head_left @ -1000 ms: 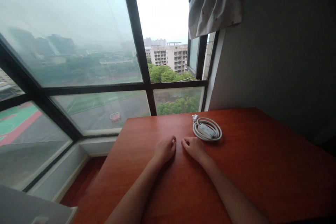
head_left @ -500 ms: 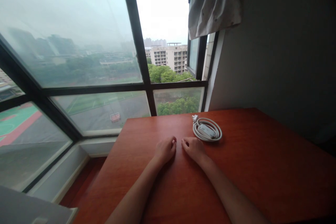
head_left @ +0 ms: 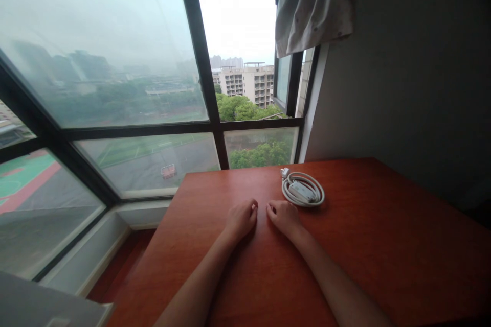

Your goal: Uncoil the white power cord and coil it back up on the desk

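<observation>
My left hand (head_left: 241, 217) rests on the reddish-brown wooden table (head_left: 207, 189), its fingers curled in a loose fist. Facing it across a small gap lies my right hand (head_left: 283, 216), also curled closed on the tabletop. Nothing shows in either hand. Just behind and to the right of my right hand is a coiled white extension cord (head_left: 316, 184), apart from the fingers. A flat white block (head_left: 303, 191) sits within its loops, and the plug (head_left: 285, 172) points toward the far edge.
Beyond the table stand dark-framed windows (head_left: 215, 125), with one sash open at the right. A pale spotted curtain (head_left: 312, 10) hangs above the far right side. The wall (head_left: 383, 87) borders the table there. At the lower left, a white ledge (head_left: 49, 301) lies near the table's edge.
My right hand has shifted very slightly to the right. My left hand and the cord stay where they were.
</observation>
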